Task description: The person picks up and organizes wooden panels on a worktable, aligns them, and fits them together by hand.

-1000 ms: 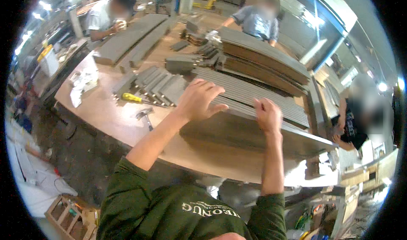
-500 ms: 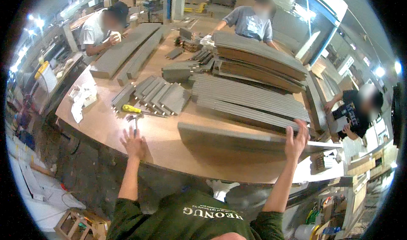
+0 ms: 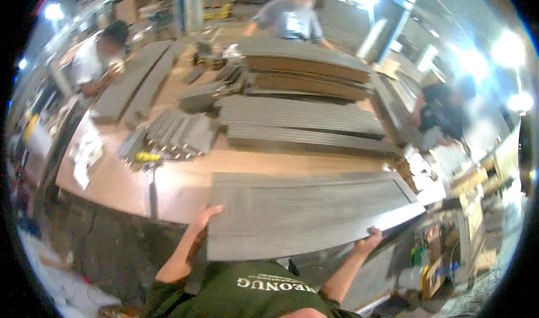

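Observation:
A long grey wood-grain cabinet door panel (image 3: 303, 208) with a raised frame border lies face-up over the near edge of the table. My left hand (image 3: 203, 221) grips its left end, fingers at the edge. My right hand (image 3: 369, 240) holds the near long edge towards the right, thumb on top. Left of the panel lies a hammer (image 3: 152, 197) with a dark handle. Behind the hammer is a yellow-handled screwdriver (image 3: 147, 157), beside a row of short grey wooden pieces (image 3: 182, 132) with light dowel ends.
Stacked grey boards (image 3: 303, 65) and grooved strips (image 3: 297, 116) fill the table's middle. Long boards (image 3: 132, 82) lie at the far left, a crumpled white bag (image 3: 87, 155) nearer. Co-workers stand at the left, the far side (image 3: 292, 20) and the right (image 3: 449, 104).
The panel, standing on its edge before, now lies tilted flat towards me. My left hand has left the hammer for the panel's left end; my right hand has moved to its near edge.

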`<state>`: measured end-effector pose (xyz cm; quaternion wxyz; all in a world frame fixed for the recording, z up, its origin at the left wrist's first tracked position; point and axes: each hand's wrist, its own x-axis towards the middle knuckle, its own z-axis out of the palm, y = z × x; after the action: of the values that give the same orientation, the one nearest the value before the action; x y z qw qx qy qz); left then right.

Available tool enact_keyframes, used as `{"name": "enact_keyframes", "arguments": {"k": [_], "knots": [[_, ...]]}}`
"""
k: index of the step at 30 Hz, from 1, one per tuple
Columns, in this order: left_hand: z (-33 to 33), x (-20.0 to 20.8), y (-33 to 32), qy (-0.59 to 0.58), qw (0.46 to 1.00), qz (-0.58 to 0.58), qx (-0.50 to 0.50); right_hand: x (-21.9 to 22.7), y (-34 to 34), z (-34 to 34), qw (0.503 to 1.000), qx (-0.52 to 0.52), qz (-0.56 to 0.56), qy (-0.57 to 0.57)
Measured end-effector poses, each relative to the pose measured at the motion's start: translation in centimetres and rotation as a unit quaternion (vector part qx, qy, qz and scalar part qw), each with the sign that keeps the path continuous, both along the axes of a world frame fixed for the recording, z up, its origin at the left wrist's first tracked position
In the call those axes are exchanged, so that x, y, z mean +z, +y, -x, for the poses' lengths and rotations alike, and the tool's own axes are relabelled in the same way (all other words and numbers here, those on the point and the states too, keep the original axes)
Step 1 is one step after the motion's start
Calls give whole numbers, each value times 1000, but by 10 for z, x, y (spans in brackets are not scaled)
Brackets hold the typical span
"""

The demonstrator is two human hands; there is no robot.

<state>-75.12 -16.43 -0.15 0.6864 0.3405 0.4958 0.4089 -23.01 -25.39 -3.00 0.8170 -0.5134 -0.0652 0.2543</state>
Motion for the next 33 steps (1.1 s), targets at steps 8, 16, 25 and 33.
{"name": "enact_keyframes", "arguments": {"k": [8, 16, 25, 33], "knots": [[90, 84, 0, 70, 939, -297, 162, 49, 63, 88, 950, 175, -200, 162], [97, -1, 78, 268, 826, -316, 382, 19, 105, 93, 978, 111, -5, 175], [61, -45, 76, 96, 867, -381, 306, 30, 73, -43, 997, 27, -32, 63], [0, 98, 52, 420, 671, -457, 406, 80, 111, -192, 998, -14, -57, 29]]}}
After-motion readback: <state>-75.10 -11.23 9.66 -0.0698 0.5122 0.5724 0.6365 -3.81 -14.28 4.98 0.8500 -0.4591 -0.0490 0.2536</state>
